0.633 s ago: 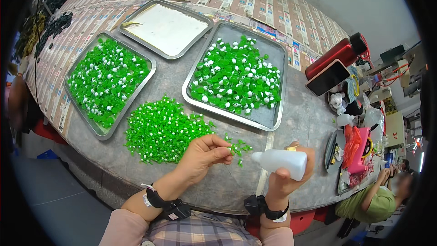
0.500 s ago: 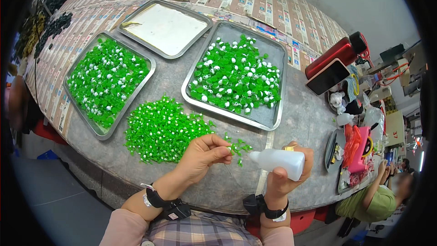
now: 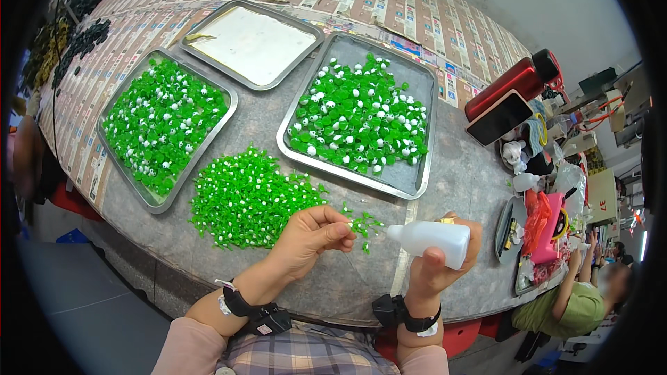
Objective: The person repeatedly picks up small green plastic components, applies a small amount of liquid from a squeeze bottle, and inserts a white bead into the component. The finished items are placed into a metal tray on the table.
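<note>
Your right hand [image 3: 428, 280] and the white bottle [image 3: 434, 242] it grips have shifted slightly rightward, nozzle aimed left above the bench [image 3: 347, 285]; your left hand [image 3: 303, 242], apart from it, pinches a tiny piece [image 3: 349, 224] beside the green pile [image 3: 243, 198].

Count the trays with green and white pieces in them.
2: the left tray, beyond and left of the loose pile, and the centre tray, beyond the left hand. None shows in the clutter at far right, though one may be hidden there.
</note>
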Action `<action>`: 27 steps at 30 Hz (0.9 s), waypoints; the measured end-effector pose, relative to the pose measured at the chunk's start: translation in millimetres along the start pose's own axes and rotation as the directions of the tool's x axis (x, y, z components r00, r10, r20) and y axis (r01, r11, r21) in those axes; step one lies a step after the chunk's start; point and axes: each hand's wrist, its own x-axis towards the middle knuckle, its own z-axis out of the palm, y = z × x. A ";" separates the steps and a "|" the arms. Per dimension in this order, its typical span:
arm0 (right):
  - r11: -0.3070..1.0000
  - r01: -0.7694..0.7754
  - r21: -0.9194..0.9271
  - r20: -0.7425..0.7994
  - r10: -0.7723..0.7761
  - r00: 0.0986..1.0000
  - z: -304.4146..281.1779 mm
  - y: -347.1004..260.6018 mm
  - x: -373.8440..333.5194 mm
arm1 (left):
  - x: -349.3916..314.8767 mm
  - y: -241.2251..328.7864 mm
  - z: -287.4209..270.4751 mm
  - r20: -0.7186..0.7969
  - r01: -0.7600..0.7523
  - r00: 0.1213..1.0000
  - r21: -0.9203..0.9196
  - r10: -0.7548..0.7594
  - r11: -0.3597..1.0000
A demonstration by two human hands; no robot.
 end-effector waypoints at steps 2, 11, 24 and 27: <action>0.999 0.010 -0.032 0.011 -0.010 1.000 0.8 0.6 0.3 | 0.2 -0.2 -0.1 0.000 0.004 1.000 0.000 -0.004 1.000; 0.998 -0.033 0.059 -0.070 0.037 0.997 -0.6 0.3 -2.6 | -0.1 -3.0 1.0 -0.012 -0.170 0.985 0.156 0.174 0.973; 1.000 -0.001 -0.019 0.010 0.001 1.000 -1.6 2.5 -3.1 | 0.5 -3.8 1.6 -0.029 -0.251 0.965 0.195 0.261 0.948; 0.999 0.027 -0.031 -0.132 -0.031 0.991 -5.3 4.5 0.5 | 0.6 -3.9 0.6 -0.031 -0.253 0.964 0.192 0.264 0.948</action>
